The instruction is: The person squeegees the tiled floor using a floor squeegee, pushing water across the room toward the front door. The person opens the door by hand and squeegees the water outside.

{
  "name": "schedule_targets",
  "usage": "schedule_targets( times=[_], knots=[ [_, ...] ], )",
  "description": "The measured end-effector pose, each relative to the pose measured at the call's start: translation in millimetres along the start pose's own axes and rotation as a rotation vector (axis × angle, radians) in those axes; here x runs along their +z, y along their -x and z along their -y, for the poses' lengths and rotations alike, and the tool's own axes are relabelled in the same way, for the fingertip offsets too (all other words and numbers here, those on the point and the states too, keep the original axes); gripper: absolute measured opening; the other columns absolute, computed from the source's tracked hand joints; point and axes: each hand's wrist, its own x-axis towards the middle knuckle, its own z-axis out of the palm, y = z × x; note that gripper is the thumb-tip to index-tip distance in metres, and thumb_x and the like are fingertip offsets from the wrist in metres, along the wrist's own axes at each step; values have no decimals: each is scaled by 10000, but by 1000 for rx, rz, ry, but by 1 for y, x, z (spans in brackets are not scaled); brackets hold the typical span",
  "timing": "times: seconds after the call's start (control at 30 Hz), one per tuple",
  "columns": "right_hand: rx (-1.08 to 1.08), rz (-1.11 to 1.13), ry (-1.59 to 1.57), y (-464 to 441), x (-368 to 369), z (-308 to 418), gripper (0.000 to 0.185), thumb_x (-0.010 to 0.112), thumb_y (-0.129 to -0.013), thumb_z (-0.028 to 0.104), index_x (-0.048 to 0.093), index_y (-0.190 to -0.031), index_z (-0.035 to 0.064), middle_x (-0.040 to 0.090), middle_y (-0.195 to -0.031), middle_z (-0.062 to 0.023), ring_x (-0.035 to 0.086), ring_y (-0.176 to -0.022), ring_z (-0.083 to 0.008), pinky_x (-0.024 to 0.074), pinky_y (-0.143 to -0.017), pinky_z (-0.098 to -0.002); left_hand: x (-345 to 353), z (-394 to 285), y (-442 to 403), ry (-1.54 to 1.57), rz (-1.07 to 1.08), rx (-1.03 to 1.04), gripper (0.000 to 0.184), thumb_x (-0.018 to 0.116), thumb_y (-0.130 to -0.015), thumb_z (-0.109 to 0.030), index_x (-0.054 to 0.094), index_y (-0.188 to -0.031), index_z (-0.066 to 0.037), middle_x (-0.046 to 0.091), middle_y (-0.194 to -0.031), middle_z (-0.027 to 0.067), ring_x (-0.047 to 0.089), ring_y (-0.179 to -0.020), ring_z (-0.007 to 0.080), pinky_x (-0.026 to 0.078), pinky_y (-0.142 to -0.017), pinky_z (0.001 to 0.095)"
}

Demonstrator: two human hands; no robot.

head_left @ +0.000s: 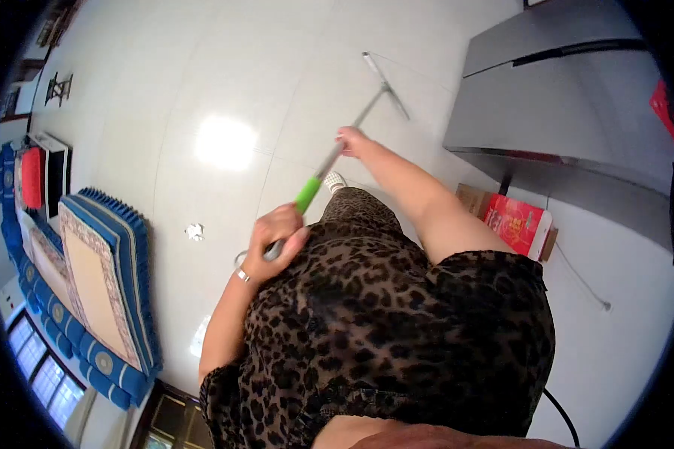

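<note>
A long pole with a grey shaft and a green section runs diagonally over the pale tiled floor. My left hand, with a silver bracelet at its wrist, is wrapped round the dark grip near the pole's upper end. Farther down, my right hand is closed round the grey shaft. At the far end, a thin T-shaped head lies on the floor. One light patterned shoe shows beside the pole. A crumpled white scrap is on the floor to the left.
On the right stands a large grey cabinet-like appliance, with a red box by its base. A cord trails nearby. At the left are a table with a blue-edged cover and blue patterned seating.
</note>
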Motion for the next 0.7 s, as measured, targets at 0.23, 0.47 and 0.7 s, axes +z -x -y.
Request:
schedule_targets(
  times=[0.23,0.47,0.7],
  knots=[
    [25,176,88,98,208,-62,215,505,-752,274,502,-826,73,507,-663,-62,500,-545,-175,457,-503,-335,-58,-85,140,-210,-330,-211,160,471,-680,-21,436,-528,12,490,-540,90,520,-556,205,427,-770,395],
    [180,331,-220,157,303,-104,138,541,-758,175,481,-782,54,498,-654,-39,500,-555,-153,462,-526,-314,-79,-113,216,-180,-331,-143,246,569,-725,-212,468,-564,-56,517,-618,65,530,-647,206,364,-839,435],
    [-400,467,-238,155,211,-113,148,493,-766,136,481,-662,32,506,-564,-68,490,-460,-178,407,-425,-304,-78,-177,188,27,356,355,473,559,-756,-351,520,-1075,-5,486,-1116,153,445,-1061,324,303,-904,473]
  ],
)
